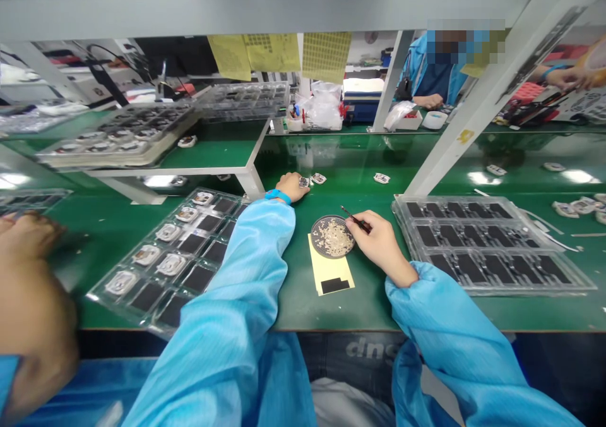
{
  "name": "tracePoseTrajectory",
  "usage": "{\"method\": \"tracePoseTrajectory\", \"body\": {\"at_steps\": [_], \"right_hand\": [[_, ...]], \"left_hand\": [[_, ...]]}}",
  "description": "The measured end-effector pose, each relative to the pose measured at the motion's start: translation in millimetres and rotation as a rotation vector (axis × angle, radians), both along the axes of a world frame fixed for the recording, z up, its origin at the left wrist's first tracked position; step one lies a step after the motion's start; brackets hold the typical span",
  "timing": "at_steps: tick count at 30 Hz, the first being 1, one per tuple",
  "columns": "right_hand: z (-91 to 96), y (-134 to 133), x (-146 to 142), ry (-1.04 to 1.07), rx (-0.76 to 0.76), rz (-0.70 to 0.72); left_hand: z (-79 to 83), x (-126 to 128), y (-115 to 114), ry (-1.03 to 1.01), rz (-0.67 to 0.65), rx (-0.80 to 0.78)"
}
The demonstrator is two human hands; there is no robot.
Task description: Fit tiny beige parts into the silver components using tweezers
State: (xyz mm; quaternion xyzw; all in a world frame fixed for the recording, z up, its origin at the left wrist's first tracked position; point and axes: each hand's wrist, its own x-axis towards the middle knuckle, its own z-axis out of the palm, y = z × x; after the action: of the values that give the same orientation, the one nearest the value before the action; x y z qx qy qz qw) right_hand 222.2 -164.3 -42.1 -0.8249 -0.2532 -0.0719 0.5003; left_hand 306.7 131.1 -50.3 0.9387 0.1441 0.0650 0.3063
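My left hand (291, 187), reaching far forward over the green table, closes its fingertips on a small white and dark housing part (303, 182). A similar white part (319, 178) lies just right of it. In my right hand (375, 236) is a pair of dark tweezers (354, 217), gripped above the right edge of a round grey dish (313, 245). Many tiny pale pieces (334, 234) fill that dish. Beneath it sticks out a yellow paper (326, 271) with a black strip. Another white part (381, 178) rests farther right.
A clear tray (163, 294) holding several white parts lies left, partly under my left sleeve. Stacked trays (402, 225) with dark inserts stand right. A raised shelf (213, 155) and a slanted post (454, 124) border the workspace. A co-worker's arm (35, 288) is at far left.
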Motion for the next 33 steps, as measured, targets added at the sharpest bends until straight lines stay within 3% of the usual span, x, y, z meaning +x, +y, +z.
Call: {"method": "tracePoseTrajectory", "body": {"at_steps": [3, 7, 11, 14, 20, 26, 33], "right_hand": [[4.5, -2, -2, 0.014, 0.036, -0.009], [10.2, -1, -6, -0.011, 0.177, 0.010], [9.5, 2, -11, -0.071, 0.279, 0.022], [6.7, 3, -12, -0.058, 0.271, 0.031], [8.7, -1, -10, -0.085, 0.214, 0.060], [15.1, -1, -17, -0.145, 0.219, 0.105], [16.2, -2, -18, -0.259, 0.213, 0.170]], "left_hand": [[4.4, -21, -24, -0.130, -0.037, -0.159], [10.7, -65, -79, -0.268, -0.160, -0.427], [17.8, -110, -122, -0.322, -0.294, -1.025], [20.9, -133, -133, -0.242, -0.298, -1.253], [22.9, -149, -129, -0.156, -0.227, -1.276], [21.0, -155, -135, -0.249, -0.172, -1.275], [24.4, -164, -140, -0.411, -0.127, -0.945]]}}
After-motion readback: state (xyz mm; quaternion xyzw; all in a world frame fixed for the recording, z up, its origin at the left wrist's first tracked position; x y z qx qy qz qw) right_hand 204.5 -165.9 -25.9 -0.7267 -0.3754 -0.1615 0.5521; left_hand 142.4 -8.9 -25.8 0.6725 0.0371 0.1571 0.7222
